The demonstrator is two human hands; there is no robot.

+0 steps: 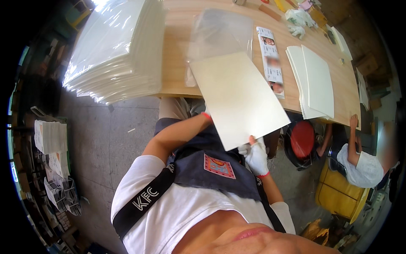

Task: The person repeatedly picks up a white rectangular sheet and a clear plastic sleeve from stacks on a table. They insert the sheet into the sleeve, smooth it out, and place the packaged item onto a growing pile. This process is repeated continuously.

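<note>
Head view: a cream board is held out over the near edge of the desk, its near part clear of the desktop and its far end overlapping, as seen from here, the near part of the clear plastic sleeves. The right hand, in a white glove with the thumb tip bare, has its fingers clamped on the board's near edge, thumb on top. The left hand is hidden beneath the board, with only its red cuff showing, so whether those fingers are apart or together I cannot tell. On the left of the desk rises a tall stack of plastic-wrapped boards; to the right lie a printed strip and, beyond it, loose pale boards. The step in hand looks like bringing one board to the sleeves for wrapping. The next move probably calls for the left fingers to open a sleeve's mouth while the right hand keeps the board flat and square, feeding a corner in without creasing the film.
</note>
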